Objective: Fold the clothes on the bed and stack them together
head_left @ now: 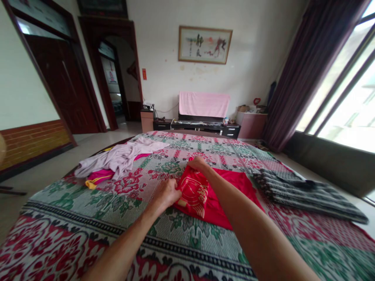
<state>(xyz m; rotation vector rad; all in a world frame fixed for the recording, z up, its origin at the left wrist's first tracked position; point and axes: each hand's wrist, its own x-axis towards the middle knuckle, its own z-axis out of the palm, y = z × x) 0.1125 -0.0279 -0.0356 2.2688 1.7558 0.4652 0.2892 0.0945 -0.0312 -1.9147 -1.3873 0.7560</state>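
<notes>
A red garment (222, 208) with a pale gold print lies partly folded on the patterned cloth; its exact kind does not show. At its left edge, my left hand (167, 192) is closed on the fabric with thumb and fingers together. My right hand (198, 164) reaches across the garment and grips its far left corner. The printed part lies between both hands, and my right forearm covers some of the red cloth.
A floral cloth (102, 214) covers the large table. Rumpled lilac clothing (120, 156) lies at the left, over pink and yellow pieces. To the right sits a folded black-and-white striped garment (307, 195). A low TV cabinet (199, 127) stands beyond the table.
</notes>
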